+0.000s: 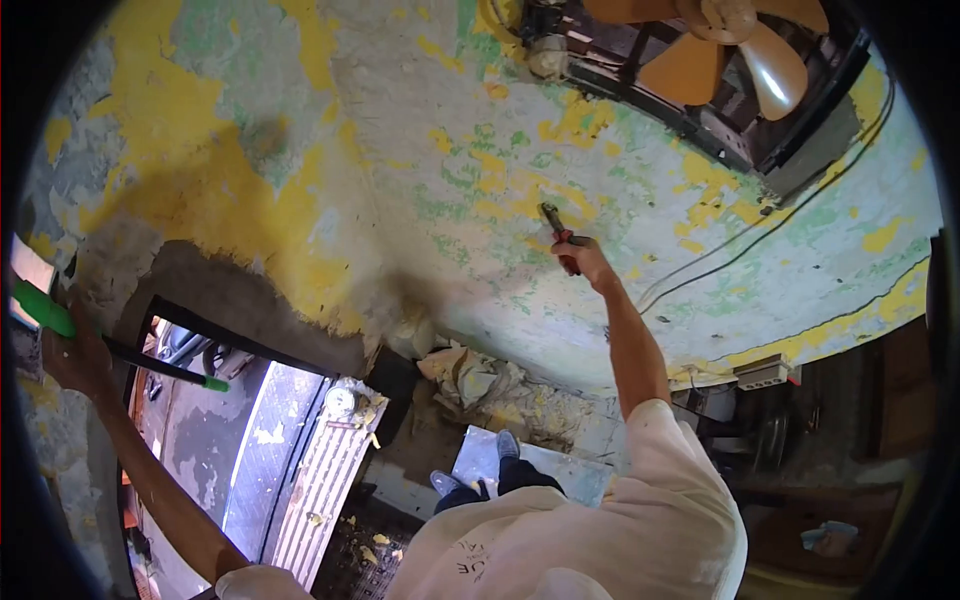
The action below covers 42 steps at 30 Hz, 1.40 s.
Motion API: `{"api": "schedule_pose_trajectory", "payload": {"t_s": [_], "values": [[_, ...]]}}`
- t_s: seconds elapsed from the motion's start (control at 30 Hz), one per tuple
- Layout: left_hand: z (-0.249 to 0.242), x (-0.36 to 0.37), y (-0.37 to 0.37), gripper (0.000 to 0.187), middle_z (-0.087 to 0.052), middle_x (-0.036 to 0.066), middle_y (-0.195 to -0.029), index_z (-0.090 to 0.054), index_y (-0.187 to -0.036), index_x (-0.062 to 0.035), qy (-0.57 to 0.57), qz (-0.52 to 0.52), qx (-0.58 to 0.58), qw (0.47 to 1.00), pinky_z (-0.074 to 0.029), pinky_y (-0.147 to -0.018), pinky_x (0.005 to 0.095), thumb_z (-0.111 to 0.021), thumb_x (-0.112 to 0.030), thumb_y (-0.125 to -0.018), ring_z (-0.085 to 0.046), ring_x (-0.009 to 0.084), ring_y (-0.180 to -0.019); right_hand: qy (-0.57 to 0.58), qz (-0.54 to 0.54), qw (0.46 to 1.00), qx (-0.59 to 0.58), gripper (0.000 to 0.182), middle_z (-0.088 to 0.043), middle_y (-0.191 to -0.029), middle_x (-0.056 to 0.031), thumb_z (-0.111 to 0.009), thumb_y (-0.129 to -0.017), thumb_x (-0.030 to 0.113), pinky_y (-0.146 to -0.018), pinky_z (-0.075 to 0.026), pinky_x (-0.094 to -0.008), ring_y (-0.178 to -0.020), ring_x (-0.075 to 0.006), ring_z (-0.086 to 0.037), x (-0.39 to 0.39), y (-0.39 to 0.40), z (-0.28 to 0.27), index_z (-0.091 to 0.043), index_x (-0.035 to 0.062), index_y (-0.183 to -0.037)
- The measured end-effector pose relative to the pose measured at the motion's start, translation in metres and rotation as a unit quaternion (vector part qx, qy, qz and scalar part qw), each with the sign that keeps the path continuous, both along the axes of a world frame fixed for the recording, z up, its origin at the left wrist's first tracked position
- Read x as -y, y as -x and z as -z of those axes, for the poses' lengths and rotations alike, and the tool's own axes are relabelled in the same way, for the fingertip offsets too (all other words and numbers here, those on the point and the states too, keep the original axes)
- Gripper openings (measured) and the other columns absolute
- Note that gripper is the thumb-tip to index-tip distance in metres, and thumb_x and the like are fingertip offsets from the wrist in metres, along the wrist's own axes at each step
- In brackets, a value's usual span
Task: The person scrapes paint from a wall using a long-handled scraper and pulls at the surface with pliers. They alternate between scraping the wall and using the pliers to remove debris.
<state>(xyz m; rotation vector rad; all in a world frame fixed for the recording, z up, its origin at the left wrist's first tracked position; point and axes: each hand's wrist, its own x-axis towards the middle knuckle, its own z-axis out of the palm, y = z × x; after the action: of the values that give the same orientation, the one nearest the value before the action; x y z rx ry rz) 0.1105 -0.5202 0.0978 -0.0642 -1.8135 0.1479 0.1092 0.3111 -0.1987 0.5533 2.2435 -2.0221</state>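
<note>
My right hand [588,258] is raised to the peeling wall [480,240], its fingers wrapped round a hand tool [549,215] with a metal head and red-and-black grip. The tool's head overlaps a yellow paint patch on the wall. At the far left, my left hand [78,355] is closed round a long green-and-black tool [160,364]. This tool has a thick green end beyond the hand and a thin black bar with a green tip pointing right. It passes in front of the opening's upper frame.
An orange-bladed fan [725,50] sits in a wall opening at upper right, with cables [760,235] below it. A ribbed white panel [318,480] stands beside the lower-left opening. Rubble [475,385] lies along the wall's foot. My shoes [509,444] stand on a pale board [575,475].
</note>
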Motion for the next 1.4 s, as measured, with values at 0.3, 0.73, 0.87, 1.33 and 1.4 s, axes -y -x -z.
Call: {"api": "schedule_pose_trajectory", "payload": {"t_s": [0.3, 0.73, 0.87, 1.33, 1.4], "values": [[0.000, -0.013, -0.001, 0.039, -0.078, 0.014, -0.088, -0.081, -0.094, -0.0018, -0.034, -0.038, -0.003, 0.999, -0.054, -0.072, 0.0440, -0.082, -0.040, -0.093, -0.072, 0.0313, -0.074, 0.120, -0.025, 0.992, 0.018, 0.020, -0.063, -0.072, -0.0042, -0.076, -0.092, 0.023, -0.053, -0.046, -0.0322, -0.059, -0.0146, -0.057, 0.004, -0.007, -0.011, -0.070, 0.0038, -0.095], [-0.001, -0.010, -0.003, 0.052, -0.078, 0.018, -0.092, -0.080, -0.100, 0.0001, -0.086, -0.038, 0.005, 0.996, -0.055, -0.081, 0.0468, -0.078, -0.051, -0.093, -0.073, 0.0379, -0.086, -0.031, -0.050, 0.995, 0.078, 0.024, -0.055, -0.064, -0.0021, -0.074, -0.092, 0.022, -0.047, -0.037, -0.0326, -0.050, -0.0120, -0.048, -0.009, -0.004, -0.023, -0.063, 0.0042, -0.079], [-0.001, 0.004, 0.000, 0.050, -0.078, 0.018, -0.091, -0.079, -0.100, 0.0008, -0.072, -0.086, 0.016, 0.994, -0.055, -0.079, 0.0456, -0.080, -0.049, -0.093, -0.074, 0.0357, -0.084, -0.019, -0.041, 0.999, 0.016, 0.024, -0.055, -0.064, -0.0021, -0.073, -0.092, 0.022, -0.047, -0.037, -0.0322, -0.051, -0.0124, -0.049, -0.002, 0.011, 0.004, -0.062, 0.0054, -0.078], [0.000, 0.019, -0.001, 0.052, -0.080, 0.015, -0.102, -0.082, -0.109, -0.0016, -0.091, -0.086, 0.037, 0.991, -0.055, -0.083, 0.0428, -0.079, -0.051, -0.094, -0.075, 0.0298, -0.089, -0.004, 0.010, 1.000, 0.023, 0.018, -0.057, -0.062, -0.0035, -0.072, -0.090, 0.020, -0.047, -0.038, -0.0321, -0.049, -0.0123, -0.049, 0.001, 0.000, 0.006, -0.069, 0.0024, -0.087], [0.000, 0.020, 0.002, 0.053, -0.080, 0.015, -0.101, -0.082, -0.109, -0.0017, -0.069, -0.100, 0.061, 0.991, -0.055, -0.084, 0.0432, -0.078, -0.052, -0.094, -0.075, 0.0292, -0.089, 0.002, 0.018, 1.000, -0.003, 0.017, -0.057, -0.066, -0.0024, -0.071, -0.092, 0.019, -0.047, -0.036, -0.0320, -0.050, -0.0122, -0.047, 0.003, 0.000, 0.018, -0.066, 0.0030, -0.092]]}}
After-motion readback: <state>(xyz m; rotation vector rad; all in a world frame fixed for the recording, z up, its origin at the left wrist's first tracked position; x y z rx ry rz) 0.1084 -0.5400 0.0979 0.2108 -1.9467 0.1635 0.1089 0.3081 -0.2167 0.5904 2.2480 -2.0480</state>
